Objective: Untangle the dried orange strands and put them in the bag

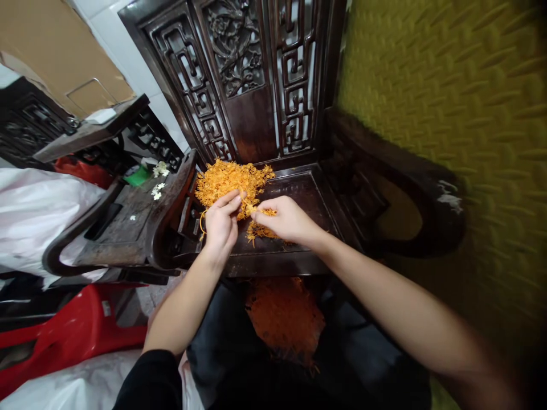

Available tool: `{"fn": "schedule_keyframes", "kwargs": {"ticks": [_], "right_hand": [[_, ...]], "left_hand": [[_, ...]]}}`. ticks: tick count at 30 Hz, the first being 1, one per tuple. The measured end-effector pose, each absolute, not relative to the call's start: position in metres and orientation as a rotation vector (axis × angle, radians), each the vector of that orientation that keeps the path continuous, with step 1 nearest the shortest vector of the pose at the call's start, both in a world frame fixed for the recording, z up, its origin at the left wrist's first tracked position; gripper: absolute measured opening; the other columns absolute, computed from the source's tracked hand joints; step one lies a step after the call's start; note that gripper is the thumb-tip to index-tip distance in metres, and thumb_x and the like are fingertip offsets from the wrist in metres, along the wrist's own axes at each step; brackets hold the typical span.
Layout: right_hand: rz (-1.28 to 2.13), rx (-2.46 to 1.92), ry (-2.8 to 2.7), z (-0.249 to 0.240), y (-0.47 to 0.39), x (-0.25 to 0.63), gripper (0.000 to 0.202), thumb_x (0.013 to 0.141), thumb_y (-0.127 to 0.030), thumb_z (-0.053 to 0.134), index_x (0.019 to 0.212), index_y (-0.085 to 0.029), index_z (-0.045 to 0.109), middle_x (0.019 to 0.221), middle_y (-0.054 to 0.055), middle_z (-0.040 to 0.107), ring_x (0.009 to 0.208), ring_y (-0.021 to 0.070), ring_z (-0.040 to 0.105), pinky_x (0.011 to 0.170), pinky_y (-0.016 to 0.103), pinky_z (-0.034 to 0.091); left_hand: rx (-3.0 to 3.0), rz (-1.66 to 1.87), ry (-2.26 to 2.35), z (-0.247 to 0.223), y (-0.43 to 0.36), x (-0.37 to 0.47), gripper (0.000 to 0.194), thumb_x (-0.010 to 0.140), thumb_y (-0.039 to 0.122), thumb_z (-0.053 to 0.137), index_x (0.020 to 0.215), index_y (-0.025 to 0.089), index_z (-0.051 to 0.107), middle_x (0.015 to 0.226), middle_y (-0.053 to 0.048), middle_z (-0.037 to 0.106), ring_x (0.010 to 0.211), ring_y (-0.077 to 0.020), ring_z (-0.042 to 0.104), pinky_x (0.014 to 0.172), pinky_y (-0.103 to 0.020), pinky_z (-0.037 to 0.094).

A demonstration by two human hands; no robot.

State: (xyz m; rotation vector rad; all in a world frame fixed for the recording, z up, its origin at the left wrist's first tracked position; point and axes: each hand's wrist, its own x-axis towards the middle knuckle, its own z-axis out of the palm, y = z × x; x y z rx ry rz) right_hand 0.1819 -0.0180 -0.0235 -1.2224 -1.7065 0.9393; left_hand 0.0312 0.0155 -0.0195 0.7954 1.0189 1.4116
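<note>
A heap of fluffy orange strands or knotted pieces (pixel 226 176) lies on the seat of a dark carved wooden chair (pixel 305 196). My left hand (pixel 221 223) is at the heap's front edge, its thumb and fingertips pinched on a small orange piece. Just to the right, my right hand (pixel 284 218) pinches the same orange material, fingers curled in. The two sets of fingertips are a short way apart, with orange strands between them. A smaller orange clump (pixel 260 230) lies on the seat below my right hand.
The chair's carved back (pixel 252 114) rises behind the heap, and a curved armrest (pixel 444 199) stands at right. On the left are a wooden side table (pixel 128 228) with white flowers, a red plastic chair (pixel 85 324) and white bags (pixel 38 210). Orange material (pixel 286 319) shows below the seat.
</note>
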Motion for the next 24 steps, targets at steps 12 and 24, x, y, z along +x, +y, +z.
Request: {"fn": "schedule_keyframes", "kwargs": {"ticks": [12, 24], "right_hand": [[1.244, -1.321, -1.587, -0.009, -0.029, 0.218, 0.022, 0.077, -0.029, 0.057, 0.063, -0.016, 0.069, 0.053, -0.001, 0.061, 0.039, 0.0086, 0.046, 0.043, 0.023, 0.033], [0.853, -1.197, -0.954, -0.018, -0.002, 0.263, 0.032, 0.082, -0.042, 0.060, 0.062, -0.020, 0.048, 0.079, 0.007, 0.072, 0.040, 0.0050, 0.043, 0.035, 0.020, 0.024]], "left_hand": [[1.111, 1.138, 0.732, 0.009, 0.021, -0.010, 0.054, 0.066, 0.015, 0.052, 0.115, 0.011, 0.075, 0.133, -0.017, 0.068, 0.116, -0.0251, 0.066, 0.097, -0.041, 0.054], [1.515, -1.050, 0.444, -0.038, -0.054, 0.015, 0.066, 0.090, 0.044, 0.061, 0.153, 0.026, 0.049, 0.082, -0.007, 0.077, 0.049, -0.0184, 0.068, 0.044, -0.026, 0.049]]}}
